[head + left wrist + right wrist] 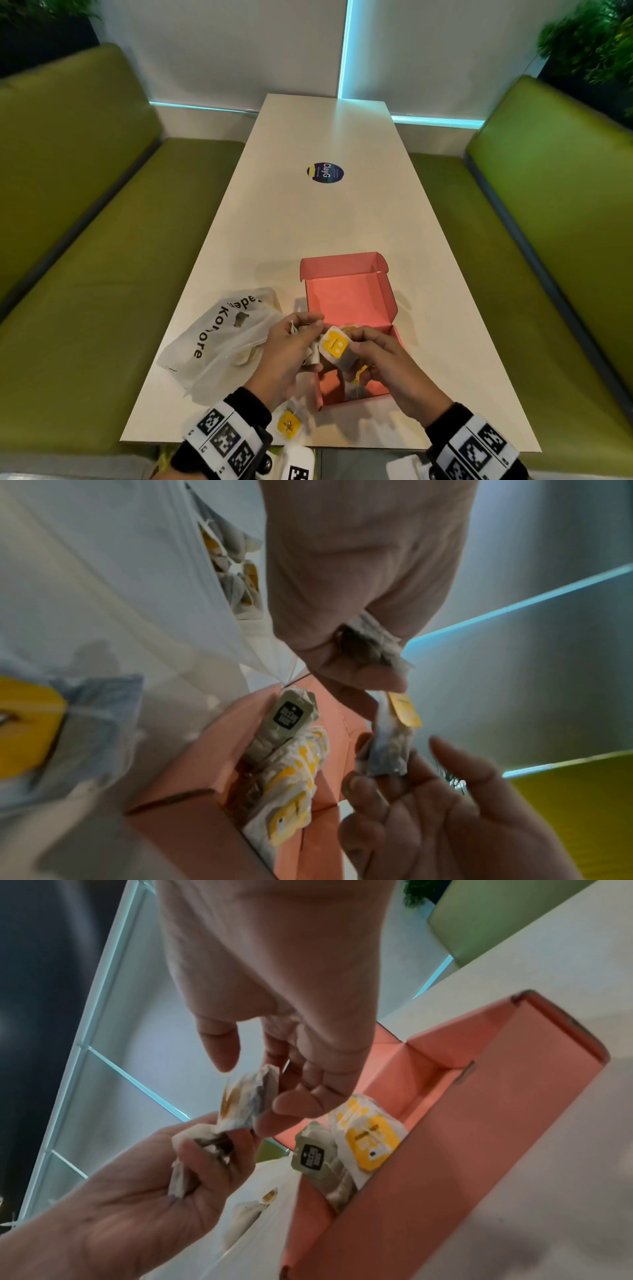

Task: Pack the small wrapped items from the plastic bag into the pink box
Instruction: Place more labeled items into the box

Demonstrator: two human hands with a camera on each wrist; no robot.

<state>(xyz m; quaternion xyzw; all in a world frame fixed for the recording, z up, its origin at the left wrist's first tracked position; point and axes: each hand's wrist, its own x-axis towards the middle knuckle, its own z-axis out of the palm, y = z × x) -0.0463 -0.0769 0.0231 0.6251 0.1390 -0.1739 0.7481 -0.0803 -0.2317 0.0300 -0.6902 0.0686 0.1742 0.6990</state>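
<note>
The open pink box (346,291) stands on the white table, its lid tilted back. Several wrapped packets (368,1139) with yellow labels lie in its near end, and a grey one with a black tag (311,1156) beside them. My left hand (306,330) grips a bunch of wrapped packets (205,1150) just left of the box. My right hand (358,347) pinches a yellow-labelled packet (334,344) above the box's near end, close to my left fingers. The white plastic bag (219,339) lies to the left with more packets (236,569) showing in its mouth.
One loose yellow-labelled packet (289,423) lies on the table (329,219) near its front edge, under my left wrist. A round dark sticker (325,173) sits further up the table. Green benches (85,240) run along both sides.
</note>
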